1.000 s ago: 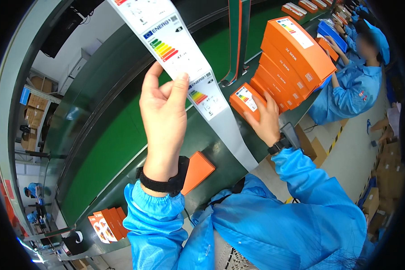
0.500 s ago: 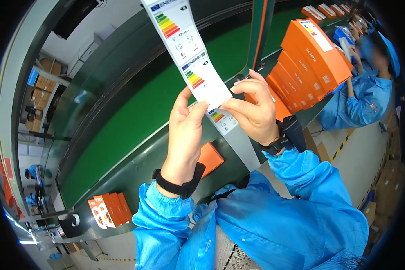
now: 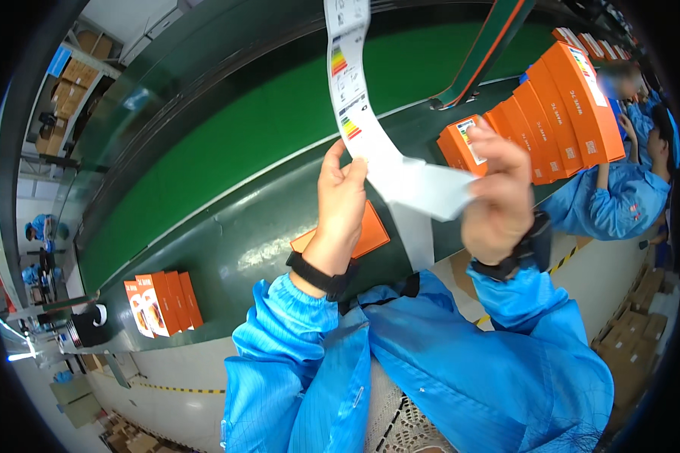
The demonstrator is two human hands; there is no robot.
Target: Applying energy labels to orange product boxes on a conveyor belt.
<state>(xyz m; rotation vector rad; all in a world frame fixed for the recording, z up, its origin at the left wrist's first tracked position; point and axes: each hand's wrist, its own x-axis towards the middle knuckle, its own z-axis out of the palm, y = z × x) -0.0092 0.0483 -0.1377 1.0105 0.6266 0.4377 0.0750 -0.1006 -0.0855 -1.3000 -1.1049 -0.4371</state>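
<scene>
A long strip of printed labels [image 3: 348, 87] with coloured bars runs up from my left hand [image 3: 341, 192], whose thumb and fingers pinch its edge. At the fingers of my right hand [image 3: 500, 198], smeared by motion, is the right end of a blank-looking white label [image 3: 437, 190]. That label spreads leftward to the strip; whether it is still joined to it I cannot tell. The strip's pale tail [image 3: 415, 240] hangs down toward my lap. Under my left wrist, an orange box [image 3: 372, 230] lies on the dark green bench [image 3: 242, 253], partly hidden.
Beyond the bench runs a green conveyor belt [image 3: 204, 175]. A leaning row of orange boxes [image 3: 555, 113] stands on the right, with a labelled orange box [image 3: 453, 147] at its near end. More orange boxes [image 3: 175, 302] stand left. A co-worker in blue [image 3: 608, 202] sits at right.
My right hand has moved right and away from my left, drawing the white label out sideways. The strip has swung more upright, and the view has shifted, showing more of the box under my left wrist.
</scene>
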